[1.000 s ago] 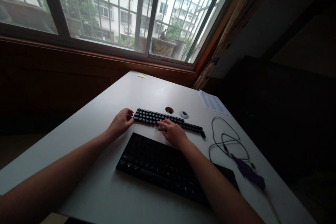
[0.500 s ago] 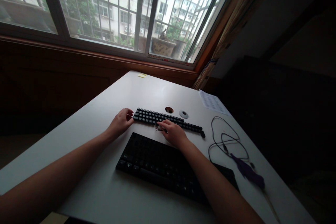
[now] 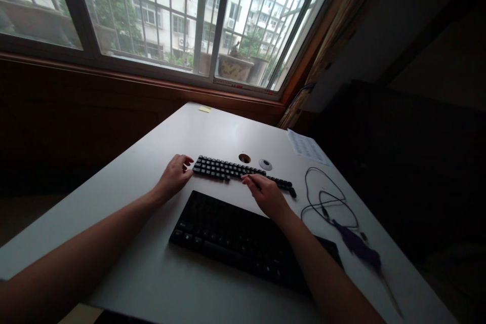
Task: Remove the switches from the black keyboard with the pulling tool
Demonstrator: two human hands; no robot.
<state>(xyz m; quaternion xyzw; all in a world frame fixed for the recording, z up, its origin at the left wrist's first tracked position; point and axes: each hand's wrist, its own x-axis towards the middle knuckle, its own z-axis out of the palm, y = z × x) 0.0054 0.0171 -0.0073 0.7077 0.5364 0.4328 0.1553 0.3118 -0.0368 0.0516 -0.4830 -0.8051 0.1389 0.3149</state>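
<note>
Loose dark keycaps (image 3: 212,167) lie in close rows on the white table, past a black keyboard (image 3: 224,235). At the left end of these rows my left hand (image 3: 177,172) rests on its side, thumb and curled fingers apart, holding nothing; its fingertips come close to the end keycaps. My right hand (image 3: 268,193) is over the near side of the rows, its fingers brought together by the keycaps. What sits between those fingers, if anything, is hidden. One keycap (image 3: 228,178) stands at the end of the nearest short row. My right forearm crosses above the keyboard's right part.
A black cable (image 3: 307,192) lies looped at the right, beside a purple-headed thing with a thin handle (image 3: 357,248). Behind the keycaps are a round table hole (image 3: 244,158) and a grey ring-shaped cover (image 3: 265,164). Printed paper (image 3: 309,147) and yellow notes (image 3: 205,109) lie farther back.
My right hand has moved right along the keycaps, uncovering the keycap at the near row's end. Thin prongs seen at its fingers before no longer show. My left hand has barely moved.
</note>
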